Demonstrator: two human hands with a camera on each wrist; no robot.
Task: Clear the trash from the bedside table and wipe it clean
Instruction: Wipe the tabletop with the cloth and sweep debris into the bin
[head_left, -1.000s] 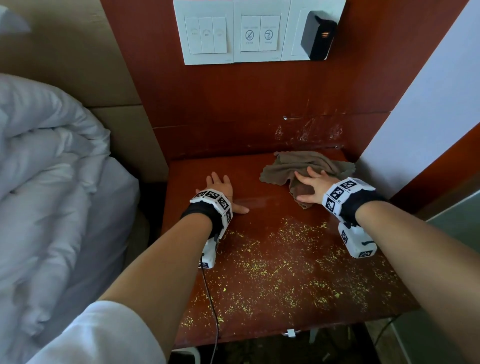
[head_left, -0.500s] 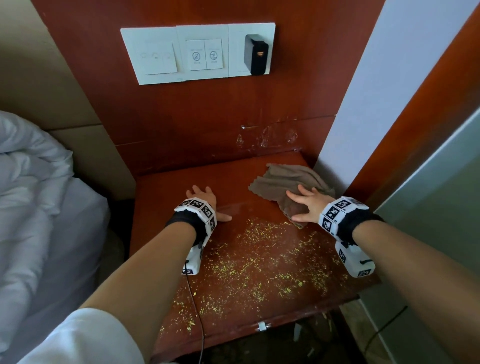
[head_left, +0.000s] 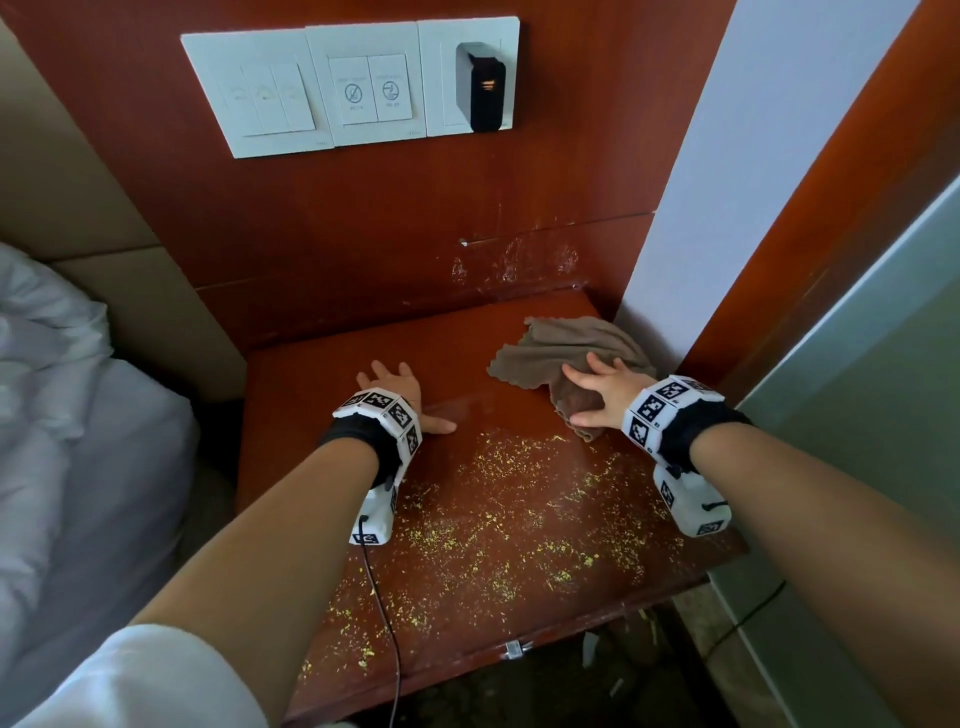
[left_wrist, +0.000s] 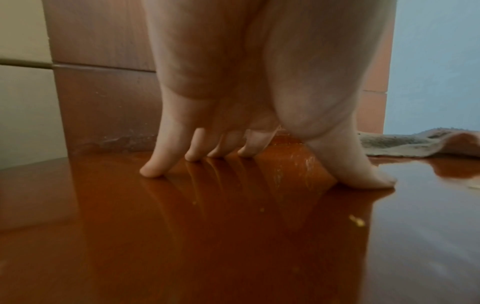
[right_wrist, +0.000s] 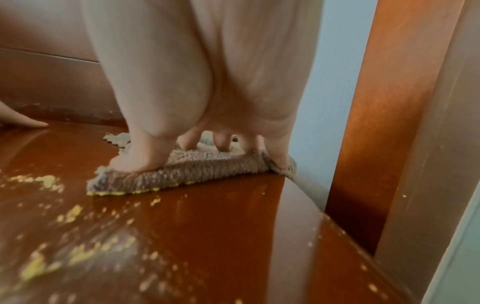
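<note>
From the head view, we had our left hand spread flat on the bedside table, and our right hand pressed with straight fingers on the brown cloth at the far right corner. Yellow crumbs covered the near half. At the left wrist, our fingertips touched bare wood. At the right wrist, our thumb pinned the cloth's near edge, with crumbs gathered along it.
</note>
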